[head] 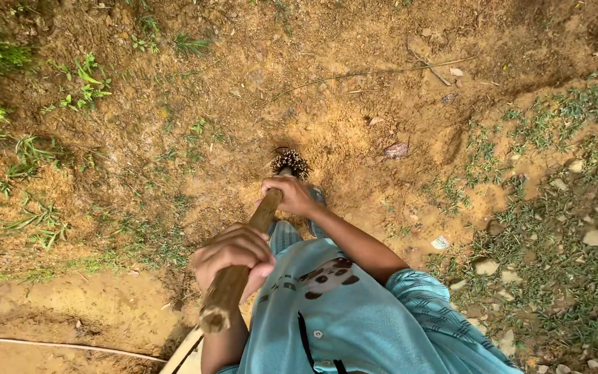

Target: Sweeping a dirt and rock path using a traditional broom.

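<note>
Bamboo, brown and weathered, makes the long handle point(240, 266) that runs from the person's chest down toward the bare orange soil point(327, 104). At its far end a dark bristly broom head point(290, 163) rests on the ground. The right hand point(290, 194) has its grip closed round the handle low down, just behind the bristles; the left hand point(233, 256) has its grip wrapped tight near the cut upper end. Green weeds point(43, 152) edge the left side, pale stones point(593, 221) lie in grass on the right
</note>
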